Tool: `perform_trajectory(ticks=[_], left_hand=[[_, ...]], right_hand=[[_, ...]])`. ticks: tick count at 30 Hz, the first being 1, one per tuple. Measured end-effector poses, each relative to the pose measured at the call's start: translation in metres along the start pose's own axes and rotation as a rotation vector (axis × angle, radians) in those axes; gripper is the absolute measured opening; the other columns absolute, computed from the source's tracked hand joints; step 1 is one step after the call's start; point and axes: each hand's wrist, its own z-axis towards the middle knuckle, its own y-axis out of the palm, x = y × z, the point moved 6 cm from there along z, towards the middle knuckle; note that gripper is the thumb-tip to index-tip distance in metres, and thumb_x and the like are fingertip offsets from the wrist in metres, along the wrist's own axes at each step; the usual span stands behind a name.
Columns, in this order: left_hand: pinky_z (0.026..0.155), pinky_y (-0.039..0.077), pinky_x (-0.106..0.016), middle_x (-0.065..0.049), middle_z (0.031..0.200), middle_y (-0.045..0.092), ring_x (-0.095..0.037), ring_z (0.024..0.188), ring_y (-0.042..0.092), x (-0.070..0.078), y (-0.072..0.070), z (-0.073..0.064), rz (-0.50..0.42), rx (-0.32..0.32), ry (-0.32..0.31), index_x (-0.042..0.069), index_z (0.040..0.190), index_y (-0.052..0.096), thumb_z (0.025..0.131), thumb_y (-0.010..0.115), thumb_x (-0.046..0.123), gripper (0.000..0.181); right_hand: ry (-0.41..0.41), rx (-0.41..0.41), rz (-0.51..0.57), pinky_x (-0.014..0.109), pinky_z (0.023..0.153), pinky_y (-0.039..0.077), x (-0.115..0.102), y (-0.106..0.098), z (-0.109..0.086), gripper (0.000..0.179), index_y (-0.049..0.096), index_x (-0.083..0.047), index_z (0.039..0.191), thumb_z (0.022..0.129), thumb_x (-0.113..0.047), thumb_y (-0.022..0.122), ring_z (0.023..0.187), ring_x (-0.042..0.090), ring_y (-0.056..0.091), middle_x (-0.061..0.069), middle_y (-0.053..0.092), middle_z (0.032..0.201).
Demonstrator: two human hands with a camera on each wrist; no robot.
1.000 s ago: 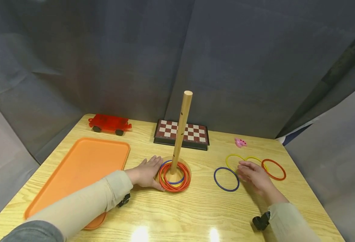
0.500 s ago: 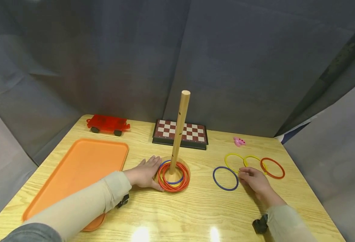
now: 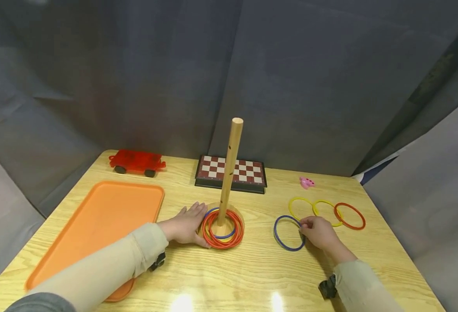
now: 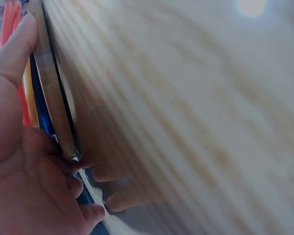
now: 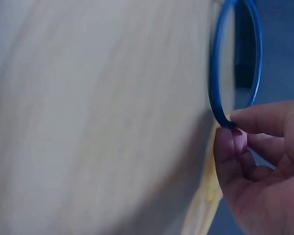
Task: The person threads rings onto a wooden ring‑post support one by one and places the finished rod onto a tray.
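My right hand [image 3: 319, 233] pinches the edge of a blue ring [image 3: 277, 237] between thumb and fingertips. In the right wrist view that blue ring [image 5: 214, 73] stands tilted up from the wood. My left hand [image 3: 186, 224] rests with fingers spread against the round wooden base [image 3: 238, 210] of a tall peg [image 3: 230, 169]. Around the peg's foot lie several rings [image 3: 229, 245], red, yellow and blue. In the left wrist view, the thumb lies along the base's rim [image 4: 56, 107].
Right of the blue ring lie two yellow rings [image 3: 300, 199] and a red ring [image 3: 363, 219]. Behind them sits a small pink toy [image 3: 306, 182]. A chessboard [image 3: 248, 171] stands behind the peg, a red toy wagon [image 3: 137, 161] at back left, an orange tray [image 3: 115, 208] at left.
My right hand has moved left from beside the yellow rings to the blue ring and taken hold of its right edge. The left hand keeps its place on the base.
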Motion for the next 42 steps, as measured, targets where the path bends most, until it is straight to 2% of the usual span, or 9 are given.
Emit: perform_trajectory(ticks=[11,18,21,24,28,31,34,37,42], left_hand=[[0.123,0.012,-0.061,-0.026,0.168,0.016,-0.04,0.156,0.01,0.002,-0.002,-0.004,-0.004,0.018,-0.003,-0.009,0.161,0.017,0.083,0.083,0.054,0.12],[0.123,0.012,-0.059,-0.025,0.168,0.015,-0.039,0.156,0.01,0.002,-0.006,0.0,0.03,0.017,-0.007,-0.008,0.161,0.017,0.083,0.082,0.056,0.12],[0.124,0.011,-0.058,-0.023,0.169,0.016,-0.037,0.157,0.009,0.002,-0.005,0.001,0.036,0.018,-0.013,-0.007,0.162,0.017,0.083,0.082,0.056,0.12],[0.124,0.009,-0.057,-0.022,0.169,0.016,-0.036,0.157,0.008,0.002,-0.003,0.001,0.03,0.016,-0.019,-0.005,0.162,0.018,0.083,0.083,0.056,0.12],[0.124,0.009,-0.058,-0.023,0.169,0.017,-0.037,0.157,0.009,0.003,-0.002,0.0,0.021,0.009,-0.018,-0.006,0.162,0.019,0.082,0.083,0.056,0.12],[0.124,0.01,-0.058,-0.023,0.169,0.017,-0.037,0.157,0.009,0.003,-0.003,0.0,0.03,0.009,-0.02,-0.007,0.162,0.019,0.083,0.082,0.057,0.12],[0.124,0.01,-0.057,-0.021,0.17,0.015,-0.035,0.157,0.008,0.002,-0.004,0.001,0.042,0.008,-0.029,-0.005,0.163,0.017,0.083,0.081,0.058,0.12],[0.124,0.011,-0.058,-0.022,0.169,0.016,-0.036,0.157,0.008,0.002,-0.006,0.0,0.033,0.009,-0.03,-0.006,0.162,0.018,0.083,0.082,0.057,0.12],[0.124,0.01,-0.058,-0.023,0.169,0.016,-0.037,0.157,0.009,0.004,-0.004,0.0,0.023,-0.001,-0.025,-0.007,0.162,0.018,0.083,0.083,0.056,0.119]], right_hand=[[-0.202,-0.125,0.291,0.04,0.078,0.061,-0.059,-0.009,-0.001,0.022,0.065,0.011,0.117,0.102,-0.005,0.064,0.091,0.026,0.069,0.014,0.07,0.1],[-0.304,-0.101,0.484,0.03,0.084,0.059,-0.11,-0.065,0.016,0.039,0.052,0.015,0.138,0.102,0.003,0.06,0.091,0.017,0.069,0.016,0.066,0.101],[-0.338,-0.065,0.507,0.026,0.075,0.059,-0.133,-0.099,0.023,0.033,0.058,0.007,0.135,0.102,0.002,0.06,0.082,0.014,0.067,0.01,0.066,0.098],[-0.362,-0.03,0.682,0.025,0.071,0.06,-0.159,-0.129,0.022,0.024,0.068,-0.005,0.125,0.102,0.001,0.062,0.08,0.014,0.067,0.006,0.067,0.095],[-0.421,-0.051,1.051,0.028,0.073,0.061,-0.198,-0.15,0.013,0.023,0.074,-0.007,0.117,0.1,0.004,0.064,0.084,0.017,0.07,0.007,0.069,0.094],[-0.437,-0.103,1.245,0.03,0.072,0.062,-0.225,-0.153,0.005,0.021,0.072,-0.001,0.118,0.099,0.005,0.063,0.083,0.019,0.071,0.011,0.07,0.095],[-0.413,-0.149,1.362,0.029,0.071,0.062,-0.244,-0.147,0.001,0.019,0.072,0.0,0.116,0.099,0.005,0.064,0.08,0.021,0.072,0.012,0.07,0.094],[-0.384,-0.175,1.393,0.028,0.071,0.061,-0.256,-0.136,0.001,0.017,0.073,-0.002,0.112,0.1,0.004,0.063,0.079,0.02,0.071,0.012,0.07,0.092],[-0.327,-0.19,1.322,0.026,0.071,0.06,-0.263,-0.11,0.007,0.021,0.075,-0.009,0.108,0.103,0.003,0.058,0.078,0.016,0.07,0.008,0.068,0.09]])
